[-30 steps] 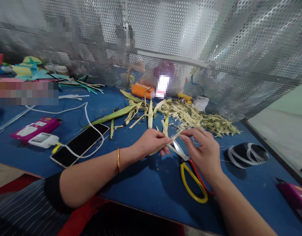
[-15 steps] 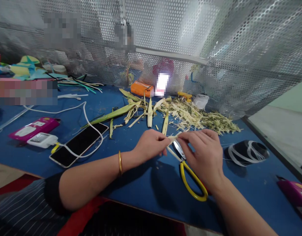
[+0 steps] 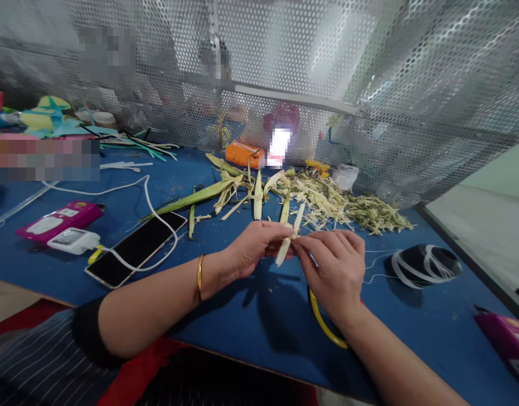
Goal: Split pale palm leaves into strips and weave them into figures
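Note:
Above the blue table (image 3: 251, 316), my left hand (image 3: 254, 245) and my right hand (image 3: 335, 270) meet on a pale yellow leaf strip (image 3: 288, 239). Both pinch it between thumb and fingers, and it stands nearly upright between them. A thin white thread (image 3: 375, 264) runs from my right hand toward a black spool (image 3: 424, 264) at the right. Yellow-handled scissors (image 3: 322, 327) lie on the table beneath my right hand, mostly hidden by it. A gold bangle sits on my left wrist.
A heap of leaf strips and shreds (image 3: 327, 200) lies behind the hands. At the left are a phone (image 3: 136, 248) on a white cable, a white charger (image 3: 73, 241) and a pink box (image 3: 58, 220). A perforated metal screen (image 3: 327, 84) walls the back. Another pink box (image 3: 506, 338) sits far right.
The strip has swung from lying flat to nearly upright. My right hand has closed in toward the left and covered the scissors' blades. A thread now shows toward the spool.

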Demonstrator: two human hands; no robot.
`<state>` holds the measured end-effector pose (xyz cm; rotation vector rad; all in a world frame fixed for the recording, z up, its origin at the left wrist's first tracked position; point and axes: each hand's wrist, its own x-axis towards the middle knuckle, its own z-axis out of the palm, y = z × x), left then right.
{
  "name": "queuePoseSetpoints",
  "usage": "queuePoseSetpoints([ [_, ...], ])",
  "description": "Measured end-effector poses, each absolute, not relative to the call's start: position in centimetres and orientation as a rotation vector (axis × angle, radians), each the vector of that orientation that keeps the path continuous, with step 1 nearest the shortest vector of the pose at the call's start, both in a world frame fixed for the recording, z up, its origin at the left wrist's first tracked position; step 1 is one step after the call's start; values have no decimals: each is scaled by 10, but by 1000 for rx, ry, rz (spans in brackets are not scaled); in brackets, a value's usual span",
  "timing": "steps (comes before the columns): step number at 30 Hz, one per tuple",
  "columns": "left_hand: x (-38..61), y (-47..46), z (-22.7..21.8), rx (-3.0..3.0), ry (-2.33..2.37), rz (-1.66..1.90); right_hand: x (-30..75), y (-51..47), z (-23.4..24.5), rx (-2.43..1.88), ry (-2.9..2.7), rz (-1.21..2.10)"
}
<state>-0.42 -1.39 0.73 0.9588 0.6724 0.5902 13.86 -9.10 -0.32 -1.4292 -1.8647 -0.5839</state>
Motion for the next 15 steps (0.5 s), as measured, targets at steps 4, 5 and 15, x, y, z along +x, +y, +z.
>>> queuePoseSetpoints([
  [4, -2, -14, 4, 962, 704, 641, 137, -91, -2, -1438, -1907, -613],
  [5, -1, -14, 3, 967, 706, 650, 137, -90, -2, -1432, -1922, -643],
  [15, -1, -17, -4, 1072, 678, 648, 134, -91, -6, -1192, -2136, -665],
])
